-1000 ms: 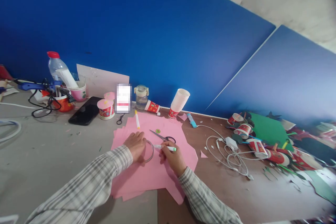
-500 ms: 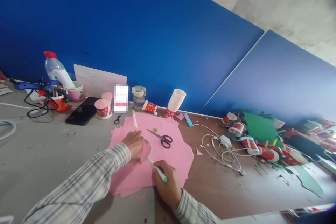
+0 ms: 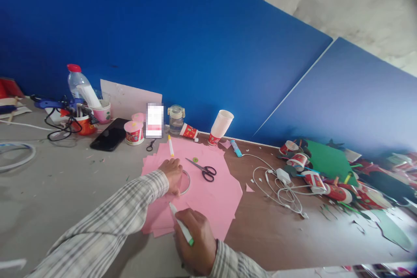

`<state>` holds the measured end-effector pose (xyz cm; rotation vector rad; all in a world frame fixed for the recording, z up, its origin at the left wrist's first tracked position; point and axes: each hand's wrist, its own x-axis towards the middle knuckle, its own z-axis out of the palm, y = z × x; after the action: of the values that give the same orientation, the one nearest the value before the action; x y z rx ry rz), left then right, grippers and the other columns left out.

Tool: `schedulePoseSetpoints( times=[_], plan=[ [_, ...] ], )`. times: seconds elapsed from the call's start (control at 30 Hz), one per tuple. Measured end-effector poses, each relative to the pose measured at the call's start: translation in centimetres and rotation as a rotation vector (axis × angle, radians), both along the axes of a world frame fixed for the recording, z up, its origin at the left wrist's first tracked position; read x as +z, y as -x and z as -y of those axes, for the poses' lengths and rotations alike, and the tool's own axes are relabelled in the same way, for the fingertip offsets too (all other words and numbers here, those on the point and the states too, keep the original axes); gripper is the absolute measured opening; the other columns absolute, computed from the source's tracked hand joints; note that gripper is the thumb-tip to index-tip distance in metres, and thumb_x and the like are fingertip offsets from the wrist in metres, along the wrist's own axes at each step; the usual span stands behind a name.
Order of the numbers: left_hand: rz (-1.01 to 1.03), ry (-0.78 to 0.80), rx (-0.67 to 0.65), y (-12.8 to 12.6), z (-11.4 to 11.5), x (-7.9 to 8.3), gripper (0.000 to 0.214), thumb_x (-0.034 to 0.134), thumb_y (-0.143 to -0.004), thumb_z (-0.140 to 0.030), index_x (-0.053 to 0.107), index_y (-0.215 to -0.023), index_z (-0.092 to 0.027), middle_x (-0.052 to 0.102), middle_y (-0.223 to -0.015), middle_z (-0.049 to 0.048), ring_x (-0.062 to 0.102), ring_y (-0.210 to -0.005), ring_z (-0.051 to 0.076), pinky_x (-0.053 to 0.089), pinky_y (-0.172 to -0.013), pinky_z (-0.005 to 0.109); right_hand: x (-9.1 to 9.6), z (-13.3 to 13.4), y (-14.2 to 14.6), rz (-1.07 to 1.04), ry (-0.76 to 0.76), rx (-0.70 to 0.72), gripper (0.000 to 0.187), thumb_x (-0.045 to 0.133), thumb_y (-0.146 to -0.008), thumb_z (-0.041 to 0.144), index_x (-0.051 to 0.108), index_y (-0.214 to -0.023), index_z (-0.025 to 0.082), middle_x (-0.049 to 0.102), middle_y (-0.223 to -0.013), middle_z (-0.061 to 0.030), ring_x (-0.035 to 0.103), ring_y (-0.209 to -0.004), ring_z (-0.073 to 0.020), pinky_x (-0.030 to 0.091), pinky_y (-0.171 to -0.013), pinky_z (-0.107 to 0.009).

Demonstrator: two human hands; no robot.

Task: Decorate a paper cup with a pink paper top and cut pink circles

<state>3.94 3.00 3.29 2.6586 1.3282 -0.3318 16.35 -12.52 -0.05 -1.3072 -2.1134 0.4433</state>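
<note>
My left hand (image 3: pixel 170 175) presses a thin grey-white ring (image 3: pixel 188 182) onto a stack of pink paper sheets (image 3: pixel 215 208), its fingers bent over the ring's left side. In my right hand (image 3: pixel 197 241) is a white marker (image 3: pixel 181 225) with a green end. The marker's tip points up and left, below the ring and apart from it. A pair of dark-handled scissors (image 3: pixel 208 173) lies on the paper right of the ring, beside a small green disc (image 3: pixel 195 160). Near the paper's top edge rests a yellow-and-white marker (image 3: pixel 171 146).
Left of the paper are a black phone (image 3: pixel 110 134) and a decorated cup (image 3: pixel 134 134) with a pink top. Behind stand a lidded jar (image 3: pixel 176 119) and stacked paper cups (image 3: pixel 221 125). White cables (image 3: pixel 280 191) and a green sheet (image 3: pixel 329 160) among cups lie to the right.
My right hand has drawn the marker away from the ring, down and left toward me. My left hand stays on the ring. The view has shifted slightly.
</note>
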Motion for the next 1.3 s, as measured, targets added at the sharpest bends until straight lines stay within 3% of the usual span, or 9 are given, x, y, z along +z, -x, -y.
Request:
schedulePoseSetpoints(
  times=[0.2,0.5,0.7,0.9,1.1,1.3],
  plan=[
    [-0.052,-0.001,0.016,-0.7,0.0,0.9,0.085,0.069,-0.039,-0.064,0.053,-0.103,-0.011,0.051,-0.111,0.0180,0.040,-0.103,0.034,0.033,-0.085,0.043,0.6,-1.1,0.9,0.151,-0.075,0.023,0.014,0.046,-0.084,0.026,0.053,-0.096,0.026,0.066,-0.079,-0.0031,0.060,-0.061,-0.0225,0.044,-0.054,-0.031],
    [-0.163,0.022,0.022,-2.4,-0.3,2.1,0.092,0.081,-0.026,-0.049,0.053,-0.104,-0.010,0.052,-0.112,0.0182,0.041,-0.100,0.033,0.030,-0.087,0.043,0.4,-2.1,0.9,0.215,-0.130,-0.007,0.014,0.047,-0.083,0.026,0.053,-0.095,0.023,0.065,-0.075,-0.0023,0.057,-0.056,-0.0207,0.037,-0.050,-0.029],
    [-0.192,0.016,0.022,-2.7,-0.7,1.6,0.089,0.080,-0.027,-0.048,0.054,-0.104,-0.012,0.052,-0.112,0.0170,0.041,-0.099,0.032,0.029,-0.086,0.043,0.0,-2.1,0.1,0.198,-0.126,-0.007,0.012,0.049,-0.082,0.026,0.054,-0.093,0.023,0.066,-0.075,-0.0011,0.059,-0.058,-0.0199,0.038,-0.053,-0.029],
    [-0.157,0.027,0.042,-2.8,-0.8,1.3,0.086,0.083,-0.024,-0.042,0.055,-0.101,-0.014,0.053,-0.109,0.0152,0.042,-0.098,0.033,0.029,-0.086,0.043,-0.2,-2.1,-2.6,0.165,-0.113,-0.014,0.010,0.052,-0.080,0.024,0.056,-0.089,0.025,0.067,-0.071,-0.0008,0.061,-0.059,-0.0209,0.040,-0.055,-0.030],
    [-0.151,0.044,0.060,-3.0,-0.8,1.6,0.084,0.083,-0.022,-0.041,0.056,-0.099,-0.017,0.054,-0.108,0.0128,0.043,-0.099,0.033,0.029,-0.087,0.044,-0.1,-1.5,-4.1,-0.003,-0.137,-0.101,0.013,0.055,-0.077,0.021,0.057,-0.087,0.027,0.069,-0.073,-0.0018,0.061,-0.060,-0.0230,0.043,-0.054,-0.032],
    [-0.086,0.070,0.067,-3.3,-1.4,1.0,0.083,0.083,-0.022,-0.043,0.058,-0.097,-0.019,0.055,-0.107,0.0122,0.042,-0.100,0.036,0.028,-0.087,0.051,1.8,-0.4,-1.3,0.068,-0.095,0.093,0.016,0.052,-0.081,0.022,0.054,-0.096,0.026,0.068,-0.078,-0.0017,0.061,-0.064,-0.0213,0.042,-0.059,-0.032]
  ],
)
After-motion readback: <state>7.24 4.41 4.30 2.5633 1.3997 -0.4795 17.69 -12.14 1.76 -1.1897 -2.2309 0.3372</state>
